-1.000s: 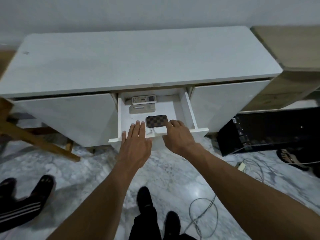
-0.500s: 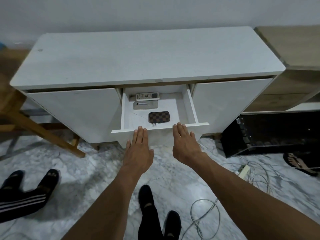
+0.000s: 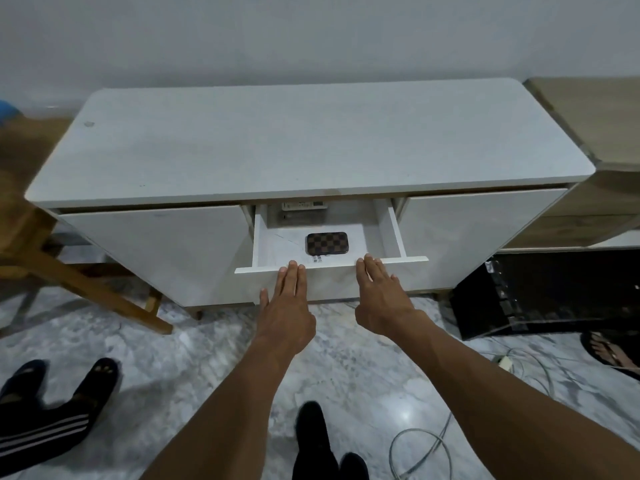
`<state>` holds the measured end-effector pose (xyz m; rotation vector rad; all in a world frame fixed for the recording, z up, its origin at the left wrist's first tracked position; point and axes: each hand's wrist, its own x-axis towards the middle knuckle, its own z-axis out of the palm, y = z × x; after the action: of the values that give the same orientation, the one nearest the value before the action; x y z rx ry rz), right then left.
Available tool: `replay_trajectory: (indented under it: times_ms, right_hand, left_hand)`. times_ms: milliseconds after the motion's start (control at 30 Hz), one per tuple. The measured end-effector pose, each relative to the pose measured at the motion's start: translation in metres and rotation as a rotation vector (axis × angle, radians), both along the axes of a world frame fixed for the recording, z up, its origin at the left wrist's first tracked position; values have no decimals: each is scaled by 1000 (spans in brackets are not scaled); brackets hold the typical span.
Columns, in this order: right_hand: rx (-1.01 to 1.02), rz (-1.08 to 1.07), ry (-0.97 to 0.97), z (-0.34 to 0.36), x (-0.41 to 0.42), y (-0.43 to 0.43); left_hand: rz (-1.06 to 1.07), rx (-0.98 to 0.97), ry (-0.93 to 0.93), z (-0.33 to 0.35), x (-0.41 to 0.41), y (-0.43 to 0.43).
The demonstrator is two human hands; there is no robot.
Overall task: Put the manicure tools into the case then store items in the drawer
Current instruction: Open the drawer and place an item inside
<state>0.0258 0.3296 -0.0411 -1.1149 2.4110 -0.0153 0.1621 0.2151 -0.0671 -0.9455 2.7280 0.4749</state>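
Left hand [image 3: 287, 306] and right hand [image 3: 379, 299], flat-fingered, touch one open drawer [image 3: 332, 263] (one checkered case [image 3: 326, 243] inside).

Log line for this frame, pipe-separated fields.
drawer: open | checkered case: inside drawer | left hand: open, fingertips at drawer front | right hand: open, fingertips at drawer front

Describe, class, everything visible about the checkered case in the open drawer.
The checkered case is a small rounded rectangle in a brown-and-dark check, leather-like, with a dark rim. It is closed and lies flat, long side across, on the white floor of the drawer, near the front and roughly centred. Two small pale tags show by its front edge.
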Motion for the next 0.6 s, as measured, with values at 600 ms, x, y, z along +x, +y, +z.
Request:
replay_trajectory:
  times_ms: [600]
  right_hand:
    - [-46, -33, 111, -6, -57, -80]
  left_hand:
    - [2, -2, 58, -3, -74, -77]
